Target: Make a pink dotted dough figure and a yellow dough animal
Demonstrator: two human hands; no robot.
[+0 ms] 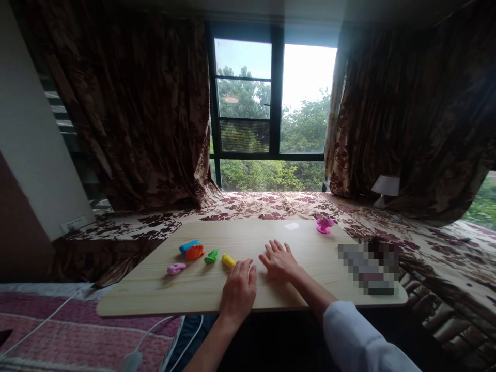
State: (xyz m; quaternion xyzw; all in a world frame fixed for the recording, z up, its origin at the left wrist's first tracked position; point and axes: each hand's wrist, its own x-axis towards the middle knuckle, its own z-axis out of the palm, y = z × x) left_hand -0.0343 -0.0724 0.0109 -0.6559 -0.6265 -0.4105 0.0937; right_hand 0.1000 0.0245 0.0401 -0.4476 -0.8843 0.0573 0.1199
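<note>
Yellow lump (228, 261) lies at 11 o'clock from your left hand (239, 287), close by its fingers; you have those nearly straight and together, with nothing visibly gripped. Your right hand (279, 261) is palm down, fingers spread; what may be under either palm, I cannot tell. As far as shows, one piece looks shaped: the pink footed piece (324, 225) with a dotted top, at 2 o'clock. Four more pieces sit towards 9 o'clock, seemingly less worked: green (211, 256), orange (195, 252), blue (188, 246) and light pink (176, 268). How much is left, I cannot judge. Your pale wooden surface (310, 253) has a blurred-out patch (368, 271) at 3 o'clock. Beyond, a window (277, 103) stands at 12, patterned curtains at 10 and 2, a lamp (387, 185) at 2, and a pink quilt (58, 325) at 8
</note>
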